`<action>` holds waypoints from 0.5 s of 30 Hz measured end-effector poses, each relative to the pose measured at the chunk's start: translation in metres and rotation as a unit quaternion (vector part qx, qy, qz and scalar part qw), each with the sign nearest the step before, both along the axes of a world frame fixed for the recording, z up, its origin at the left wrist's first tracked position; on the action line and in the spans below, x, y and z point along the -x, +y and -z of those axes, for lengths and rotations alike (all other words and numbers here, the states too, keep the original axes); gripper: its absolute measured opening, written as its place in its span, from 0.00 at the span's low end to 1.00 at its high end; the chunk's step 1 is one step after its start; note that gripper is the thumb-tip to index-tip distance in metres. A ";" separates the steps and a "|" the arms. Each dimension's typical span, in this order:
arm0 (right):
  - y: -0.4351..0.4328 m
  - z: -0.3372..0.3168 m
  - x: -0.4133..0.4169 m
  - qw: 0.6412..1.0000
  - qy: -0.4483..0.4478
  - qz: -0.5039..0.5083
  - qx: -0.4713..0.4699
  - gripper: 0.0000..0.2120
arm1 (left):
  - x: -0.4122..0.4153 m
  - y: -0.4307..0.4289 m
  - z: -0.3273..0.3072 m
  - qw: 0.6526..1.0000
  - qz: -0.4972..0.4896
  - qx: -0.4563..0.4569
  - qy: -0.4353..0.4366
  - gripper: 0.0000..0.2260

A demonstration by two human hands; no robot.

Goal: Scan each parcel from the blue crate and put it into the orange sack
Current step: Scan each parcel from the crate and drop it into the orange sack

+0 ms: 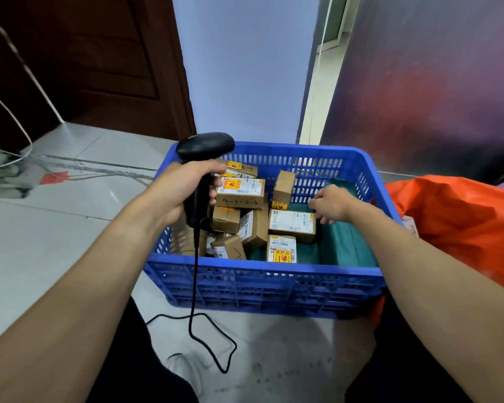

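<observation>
A pale, glossy tiled floor (56, 228) fills the lower and left parts of the frame. At center sits the blue crate (268, 283), rigid plastic with slotted, lattice-like walls and a thick rim. At the right edge, touching the crate's right side, the orange sack (463, 228) bulges in crinkled, shiny plastic film. A green lining (346, 245) of soft sheet covers the crate's bottom and shows bare on its right half.

The parcels (245, 216) are small brown cardboard boxes, piled loosely in the crate's left and middle part, some flat, some on edge. Most carry white printed labels with barcodes and yellow-and-red stickers; one upper box (240, 193) has "4-3-3004" written by hand on its side.

The left hand (186, 190), at center left, is clenched around the handle of a black scanner (204, 149), matte plastic with a rounded head; its thin black cable (195, 286) hangs to the floor. The right hand (332, 205) reaches into the crate with fingers bent and loose, grasping nothing, just above a flat labelled box (291, 223).
</observation>
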State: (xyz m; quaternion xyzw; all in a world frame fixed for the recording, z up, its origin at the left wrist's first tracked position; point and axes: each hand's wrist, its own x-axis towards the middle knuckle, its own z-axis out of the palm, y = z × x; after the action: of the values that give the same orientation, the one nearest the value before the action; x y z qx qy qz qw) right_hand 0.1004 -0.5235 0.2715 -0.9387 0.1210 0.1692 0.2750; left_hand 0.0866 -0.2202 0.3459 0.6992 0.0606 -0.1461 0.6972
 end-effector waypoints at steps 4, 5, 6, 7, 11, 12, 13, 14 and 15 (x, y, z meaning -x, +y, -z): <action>-0.003 0.018 -0.015 0.998 0.029 0.029 -0.037 0.14 | -0.018 -0.005 0.007 1.000 -0.011 0.002 0.024 0.03; -0.003 0.022 -0.018 0.998 0.034 0.037 -0.045 0.14 | -0.022 -0.006 0.009 0.999 -0.019 0.005 0.029 0.03; -0.004 0.025 -0.021 0.997 0.041 0.043 -0.051 0.14 | -0.027 -0.008 0.011 0.999 -0.024 0.010 0.034 0.03; -0.005 0.028 -0.023 0.996 0.048 0.048 -0.056 0.15 | -0.031 -0.009 0.012 0.999 -0.026 0.013 0.039 0.03; -0.013 0.043 -0.031 0.992 0.094 0.061 -0.062 0.17 | -0.043 -0.016 0.020 0.998 -0.021 0.017 0.055 0.04; -0.016 0.049 -0.033 0.990 0.111 0.062 -0.063 0.18 | -0.046 -0.018 0.022 0.998 -0.022 0.017 0.060 0.04; -0.017 0.052 -0.033 0.988 0.125 0.062 -0.064 0.19 | -0.047 -0.019 0.021 0.998 -0.022 0.017 0.061 0.04; -0.018 0.058 -0.033 0.986 0.144 0.062 -0.066 0.19 | -0.049 -0.021 0.023 0.998 -0.022 0.018 0.063 0.04; -0.018 0.062 -0.034 0.983 0.161 0.062 -0.069 0.20 | -0.052 -0.022 0.025 0.998 -0.022 0.016 0.063 0.04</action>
State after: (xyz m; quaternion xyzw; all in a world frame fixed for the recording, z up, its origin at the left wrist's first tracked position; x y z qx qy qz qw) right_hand 0.1341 -0.5416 0.2092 -0.8686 0.2098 0.3088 0.3260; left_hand 0.1385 -0.2420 0.3212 0.6758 0.1178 -0.1756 0.7061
